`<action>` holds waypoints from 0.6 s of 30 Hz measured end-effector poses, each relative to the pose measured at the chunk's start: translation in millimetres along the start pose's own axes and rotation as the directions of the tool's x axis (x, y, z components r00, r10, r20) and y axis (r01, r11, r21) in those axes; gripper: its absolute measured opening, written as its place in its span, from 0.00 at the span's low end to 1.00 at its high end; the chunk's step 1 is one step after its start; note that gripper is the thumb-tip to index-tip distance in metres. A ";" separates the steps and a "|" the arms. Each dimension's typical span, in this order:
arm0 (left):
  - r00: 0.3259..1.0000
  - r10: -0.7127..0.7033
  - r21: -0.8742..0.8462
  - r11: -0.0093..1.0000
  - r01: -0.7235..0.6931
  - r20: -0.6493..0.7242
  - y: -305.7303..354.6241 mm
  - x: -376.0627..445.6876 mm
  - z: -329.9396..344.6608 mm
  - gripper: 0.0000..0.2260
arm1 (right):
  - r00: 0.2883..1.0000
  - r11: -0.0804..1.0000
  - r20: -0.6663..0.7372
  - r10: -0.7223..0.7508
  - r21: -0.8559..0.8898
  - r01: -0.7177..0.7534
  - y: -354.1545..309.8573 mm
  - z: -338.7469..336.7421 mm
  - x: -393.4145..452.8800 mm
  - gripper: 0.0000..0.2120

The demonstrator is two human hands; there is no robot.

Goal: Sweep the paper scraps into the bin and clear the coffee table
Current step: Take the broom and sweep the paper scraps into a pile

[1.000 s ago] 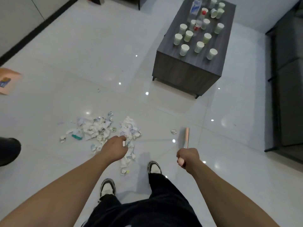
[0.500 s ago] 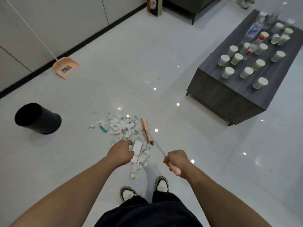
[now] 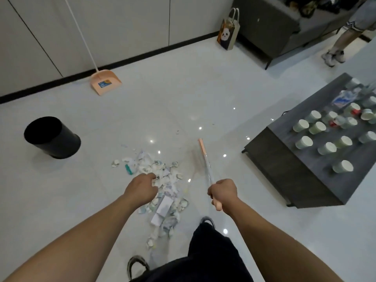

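- Glossy white tile floor [image 3: 183, 94], pale cabinet wall behind; we use the bin [image 3: 51, 137] as our reference point.
- Bin: black, tilted or lying with its mouth toward us, on the floor; paper scraps [image 3: 160, 184] sit in a loose pile to its right, apart from it, trailing back toward our shoes.
- Dustpan [image 3: 105, 83]: beyond the bin, leaning at the wall on its long handle, well apart from the pile.
- Right hand [image 3: 222, 192]: fist wrapped round the broom [image 3: 205, 159] handle; broom head is on the far side of the pile from the bin, motion-blurred.
- Left hand [image 3: 142, 189]: fingers curled, over the pile's near edge. Can't tell if it holds anything.
- Coffee table [image 3: 284, 169]: far opposite side from the bin, covered in paper cups [image 3: 342, 166] plus a bottle or two. Untouched, by the look of it.
- Our read: mid-sweep, scraps not yet in the bin, table step not started.
- Risks:
  - One-handed broom grip gives weak control; a fast stroke likely scatters light scraps over slick tile instead of gathering them.
  - Bin looks light, so pushing scraps straight at it could shove or roll it.
  - Dustpan is out of reach; we need to fetch it.
  - Wide backswing toward the table could knock cups.
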State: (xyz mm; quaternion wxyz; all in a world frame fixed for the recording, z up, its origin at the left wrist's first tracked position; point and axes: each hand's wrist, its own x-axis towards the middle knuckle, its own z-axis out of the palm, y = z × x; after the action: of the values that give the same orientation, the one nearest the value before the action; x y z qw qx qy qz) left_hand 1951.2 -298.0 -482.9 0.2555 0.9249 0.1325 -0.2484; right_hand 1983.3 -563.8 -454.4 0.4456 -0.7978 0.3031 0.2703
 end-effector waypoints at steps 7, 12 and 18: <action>0.992 -0.122 -0.081 0.989 0.120 -0.018 68.6 108.6 10.1 0.22 | 0.997 0.990 -0.070 -0.021 -0.141 0.011 -88.4 -64.0 164.5 0.09; 0.967 -0.244 -0.113 0.961 0.251 0.072 137.4 165.9 35.6 0.22 | 0.999 0.955 -0.049 0.010 -0.297 -0.024 -148.0 -128.0 276.2 0.03; 0.957 -0.287 -0.198 0.937 0.289 0.037 196.9 210.7 37.0 0.21 | 0.998 0.887 0.058 -0.012 -0.460 0.038 -186.1 -142.2 348.5 0.09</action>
State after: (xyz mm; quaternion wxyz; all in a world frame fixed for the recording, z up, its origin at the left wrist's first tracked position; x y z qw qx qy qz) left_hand 2187.3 -457.3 -541.5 0.3090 0.8641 0.2899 -0.2718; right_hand 2374.5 -694.7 -532.1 0.2550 -0.8771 0.2080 0.3500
